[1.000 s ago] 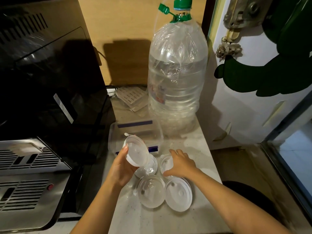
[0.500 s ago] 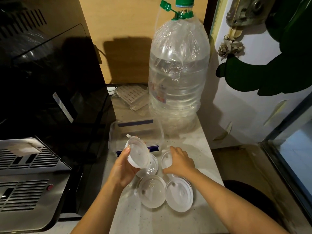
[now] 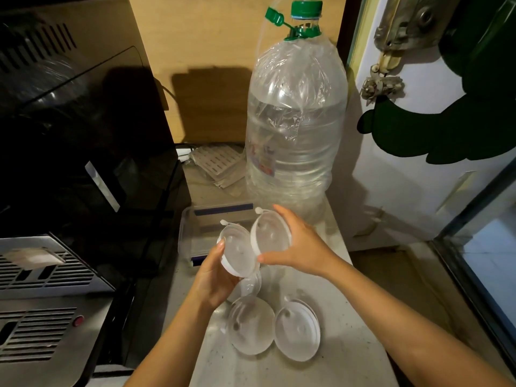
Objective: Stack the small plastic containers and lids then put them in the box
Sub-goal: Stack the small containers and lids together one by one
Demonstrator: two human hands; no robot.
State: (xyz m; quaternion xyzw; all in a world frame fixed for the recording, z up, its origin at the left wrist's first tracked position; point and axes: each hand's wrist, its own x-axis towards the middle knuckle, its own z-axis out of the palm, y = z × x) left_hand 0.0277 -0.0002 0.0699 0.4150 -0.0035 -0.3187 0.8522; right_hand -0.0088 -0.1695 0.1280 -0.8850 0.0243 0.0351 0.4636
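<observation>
My left hand holds a round white plastic lid tilted on edge above the counter. My right hand grips a second round lid just to the right of it, their rims nearly touching. Behind both lids sits the clear rectangular box with blue clips, open on top. On the counter near me lie a clear round container and a white lid side by side. Another clear container is partly hidden under my left hand.
A large water bottle with a green cap stands behind the box. A black appliance fills the left side. The narrow counter drops off at its right edge beside a white door.
My right hand has lifted a lid off the counter and brought it up beside the lid in my left hand. The left hand rose slightly.
</observation>
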